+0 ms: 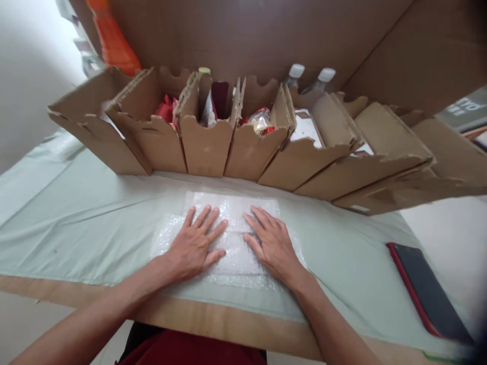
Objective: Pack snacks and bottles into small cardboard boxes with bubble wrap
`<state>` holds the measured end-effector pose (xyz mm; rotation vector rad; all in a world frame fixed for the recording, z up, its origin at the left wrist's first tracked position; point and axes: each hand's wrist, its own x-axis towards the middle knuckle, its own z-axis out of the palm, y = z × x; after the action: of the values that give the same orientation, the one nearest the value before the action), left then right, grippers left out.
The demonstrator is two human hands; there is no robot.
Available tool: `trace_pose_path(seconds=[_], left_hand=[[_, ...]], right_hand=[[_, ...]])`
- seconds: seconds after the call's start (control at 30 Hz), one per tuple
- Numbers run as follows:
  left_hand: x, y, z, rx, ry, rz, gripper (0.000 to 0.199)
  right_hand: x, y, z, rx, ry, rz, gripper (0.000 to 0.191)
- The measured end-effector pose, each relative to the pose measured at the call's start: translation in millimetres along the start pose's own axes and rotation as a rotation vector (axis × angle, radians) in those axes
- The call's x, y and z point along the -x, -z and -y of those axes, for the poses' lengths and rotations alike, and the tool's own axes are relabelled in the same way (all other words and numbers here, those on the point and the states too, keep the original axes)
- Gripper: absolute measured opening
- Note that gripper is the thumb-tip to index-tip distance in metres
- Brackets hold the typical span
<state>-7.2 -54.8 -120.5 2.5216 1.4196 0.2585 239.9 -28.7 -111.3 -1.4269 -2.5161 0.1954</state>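
Observation:
A sheet of clear bubble wrap (236, 253) lies on the pale green cloth in front of me, with overlapping layers and what looks like a white flat piece within it. My left hand (196, 246) rests on its left part, palm down with the fingers spread. On the right part lies my right hand (272, 243), also palm down, its fingers stretched out and slightly apart. Neither hand grips anything. The two hands are a short way apart, with bubble wrap showing between them.
A row of cardboard bins (207, 149) stands behind the wrap, several holding packets. White-capped bottles (325, 76) and an orange bottle (114, 45) are behind them. A phone in a red case (428, 291) lies right. The table's wooden edge (228, 319) is nearest me.

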Motion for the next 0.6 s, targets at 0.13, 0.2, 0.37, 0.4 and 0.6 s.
trace_pose_path(seconds=[0.13, 0.2, 0.37, 0.4, 0.6], left_hand=[[-1, 2.7, 2, 0.019, -0.006, 0.013, 0.065], [-2, 8.3, 2, 0.065, -0.007, 0.010, 0.067], [-2, 19.9, 1, 0.179, -0.007, -0.082, 0.076], [-1, 21.0, 1, 0.199, -0.015, -0.098, 0.076], [5, 21.9, -6, 0.297, -0.099, -0.076, 0.072]], right_hand=[[-2, 8, -18, -0.069, 0.048, -0.019, 0.040], [-14, 27, -26, -0.111, 0.048, -0.060, 0.037], [-88, 114, 6, -0.168, 0.151, -0.308, 0.027], [-109, 132, 21, -0.183, 0.198, -0.336, 0.024], [-260, 175, 112, 0.037, 0.343, -0.118, 0.025]])
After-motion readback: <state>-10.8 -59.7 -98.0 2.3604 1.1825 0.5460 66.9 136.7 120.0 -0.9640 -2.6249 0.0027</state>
